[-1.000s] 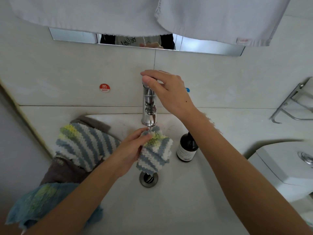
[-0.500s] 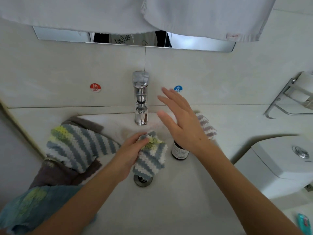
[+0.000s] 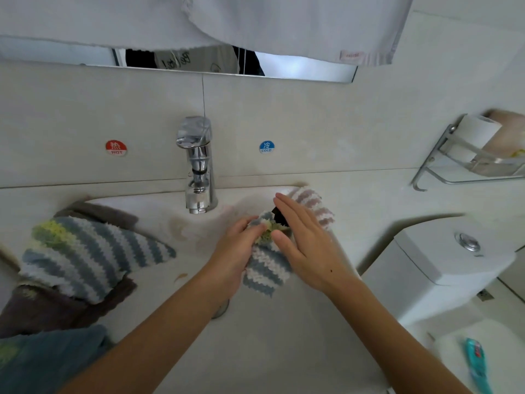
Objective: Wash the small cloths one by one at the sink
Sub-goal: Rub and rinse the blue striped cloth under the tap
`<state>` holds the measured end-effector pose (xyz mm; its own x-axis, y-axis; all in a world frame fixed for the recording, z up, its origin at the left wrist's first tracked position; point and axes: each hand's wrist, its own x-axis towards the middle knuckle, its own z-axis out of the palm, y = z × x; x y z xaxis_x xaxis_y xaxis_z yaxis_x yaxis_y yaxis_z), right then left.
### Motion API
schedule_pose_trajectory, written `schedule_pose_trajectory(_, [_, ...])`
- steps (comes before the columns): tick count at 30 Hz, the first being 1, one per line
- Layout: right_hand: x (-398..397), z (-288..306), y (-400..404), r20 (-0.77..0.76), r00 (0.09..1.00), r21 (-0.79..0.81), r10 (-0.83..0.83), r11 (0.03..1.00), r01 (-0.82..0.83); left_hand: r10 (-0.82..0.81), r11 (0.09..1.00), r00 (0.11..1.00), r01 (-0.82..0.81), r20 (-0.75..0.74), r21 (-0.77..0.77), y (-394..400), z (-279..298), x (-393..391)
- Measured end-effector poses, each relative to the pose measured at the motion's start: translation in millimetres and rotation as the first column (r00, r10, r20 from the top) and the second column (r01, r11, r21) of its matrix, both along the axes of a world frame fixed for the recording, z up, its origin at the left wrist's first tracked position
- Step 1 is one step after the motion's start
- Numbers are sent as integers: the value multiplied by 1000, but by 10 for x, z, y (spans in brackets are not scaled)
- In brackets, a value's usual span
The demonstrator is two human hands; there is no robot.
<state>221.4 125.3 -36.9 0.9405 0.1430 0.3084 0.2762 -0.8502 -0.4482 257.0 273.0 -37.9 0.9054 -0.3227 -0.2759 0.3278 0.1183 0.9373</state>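
Over the white sink [image 3: 284, 345], my left hand [image 3: 237, 253] grips a small blue-and-white striped cloth with a yellow-green patch [image 3: 265, 270]. My right hand [image 3: 306, 245] lies against the cloth's right side with its fingers straight. The chrome tap [image 3: 197, 172] stands behind and to the left, and no water shows at its spout. A pink-and-white striped cloth [image 3: 314, 204] lies on the rim behind my right hand. A larger blue striped cloth [image 3: 85, 251] rests on the sink's left rim, over a brown cloth [image 3: 54, 308].
A dark bottle [image 3: 279, 217] is mostly hidden behind my right hand. A teal cloth [image 3: 42, 362] lies at bottom left. White towels [image 3: 255, 21] hang overhead. A toilet cistern [image 3: 443, 260] stands at right, a wire shelf [image 3: 468, 166] above it, a teal toothbrush [image 3: 477, 362] below.
My right hand left the tap handle and came down onto the cloth. My left hand carried the cloth rightward, away from under the spout. The water stream is gone.
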Motion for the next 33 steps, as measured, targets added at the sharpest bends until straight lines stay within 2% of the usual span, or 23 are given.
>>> schedule_pose_trajectory(3, [5,-38,-1,4,1000,111,11,994,-12,24,999,1000,-25,-20,-44,-7,-23,20])
schedule_pose_trajectory(6, [4,-86,-42,-10,999,146,34,989,-32,28,996,999,-30,-18,-82,-30,-40,44])
schedule_pose_trajectory(13, [28,-195,-54,19,999,146,44,988,-46,36,993,999,-38,-26,-111,-52,-51,66])
schedule_pose_trajectory(21, [26,-224,-49,63,998,43,3,999,-6,28,991,1000,-28,-6,-130,32,40,20])
schedule_pose_trajectory(30, [-48,-55,-11,42,999,74,-8,997,5,-67,998,998,67,-6,-2,499,24,-100])
schedule_pose_trajectory(33, [-65,63,133,202,977,116,-69,992,46,-69,997,998,69,-12,33,649,28,-58])
